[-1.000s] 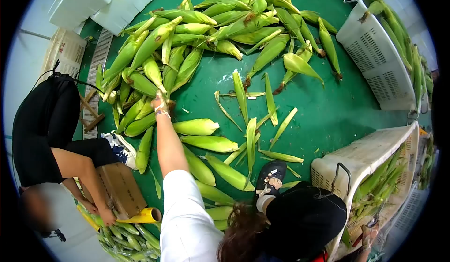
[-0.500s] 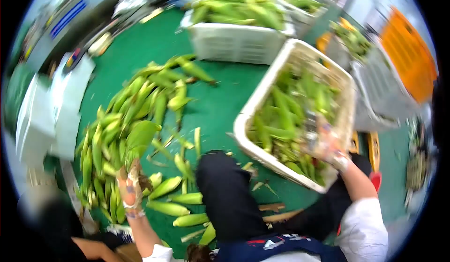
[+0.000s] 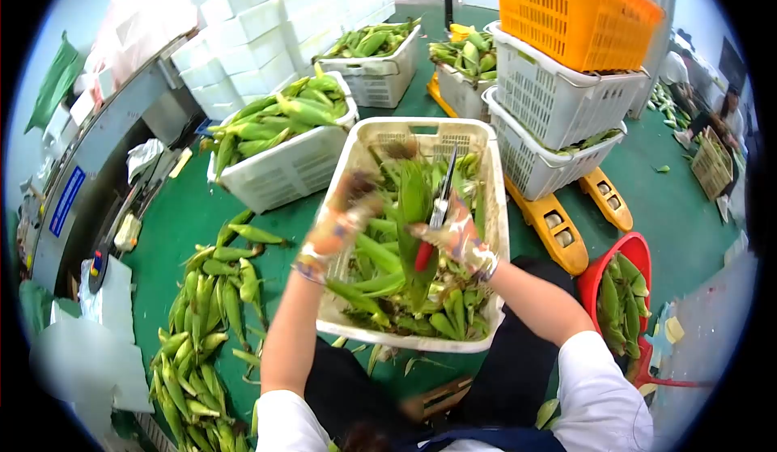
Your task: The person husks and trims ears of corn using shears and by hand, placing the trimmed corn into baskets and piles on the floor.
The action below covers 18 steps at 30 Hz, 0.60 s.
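My right hand (image 3: 463,240), in a thin clear glove, is closed on a red-handled knife (image 3: 442,205), its blade pointing up and away. A broad green corn husk (image 3: 414,197) stands upright beside the blade, touching or nearly touching my right fingers. My left hand (image 3: 336,229), gloved too, is over the left side of the white crate (image 3: 495,185). Its fingers are smeared by motion, with a dark brown blur like corn silk around them, so its grip is unclear. Inside the crate lie loose green husks (image 3: 376,254) and trimmings.
A pile of corn ears (image 3: 194,322) lies on the green floor to the left. A white crate of corn (image 3: 279,169) stands beyond. At right are stacked white crates (image 3: 558,104) under an orange crate (image 3: 575,15), a yellow pallet jack (image 3: 558,229) and a red bucket (image 3: 591,278).
My view has turned right toward the crate. My left hand has moved from the corn pile to above the crate; an upright husk now shows between both hands.
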Each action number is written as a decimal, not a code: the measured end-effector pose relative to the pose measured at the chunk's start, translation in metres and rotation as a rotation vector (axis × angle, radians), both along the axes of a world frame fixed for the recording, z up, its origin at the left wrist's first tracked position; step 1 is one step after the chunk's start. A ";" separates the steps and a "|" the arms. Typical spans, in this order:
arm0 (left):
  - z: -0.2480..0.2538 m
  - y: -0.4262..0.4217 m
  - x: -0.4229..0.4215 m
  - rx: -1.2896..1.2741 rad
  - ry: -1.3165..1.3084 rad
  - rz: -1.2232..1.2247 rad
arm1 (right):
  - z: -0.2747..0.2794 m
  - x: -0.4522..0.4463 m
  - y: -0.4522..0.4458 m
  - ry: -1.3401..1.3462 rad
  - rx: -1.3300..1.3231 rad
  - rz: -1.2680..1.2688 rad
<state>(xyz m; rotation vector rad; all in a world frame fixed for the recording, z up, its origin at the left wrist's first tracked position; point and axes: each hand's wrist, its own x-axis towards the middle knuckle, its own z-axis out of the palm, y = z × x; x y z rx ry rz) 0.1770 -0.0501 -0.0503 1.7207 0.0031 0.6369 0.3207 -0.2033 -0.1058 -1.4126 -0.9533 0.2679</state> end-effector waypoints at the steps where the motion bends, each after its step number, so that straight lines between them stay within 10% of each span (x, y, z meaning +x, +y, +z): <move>1: -0.017 -0.011 0.024 0.034 0.089 -0.044 | -0.003 0.001 -0.006 0.122 0.016 0.029; 3: -0.038 -0.043 0.048 -0.046 0.090 0.044 | -0.012 0.011 -0.015 0.020 -0.358 -0.003; 10: -0.090 -0.044 0.068 0.034 -0.055 0.159 | 0.021 0.037 -0.031 -0.296 -0.120 -0.145; 12: -0.116 -0.036 0.072 0.534 -0.002 0.296 | 0.032 0.036 -0.038 -0.301 -0.174 -0.187; 15: -0.123 -0.048 0.074 0.571 -0.012 0.298 | 0.035 0.033 -0.035 -0.251 -0.461 -0.115; 18: -0.128 -0.067 0.082 0.121 0.027 0.253 | -0.031 0.050 -0.016 -0.588 -0.154 -0.287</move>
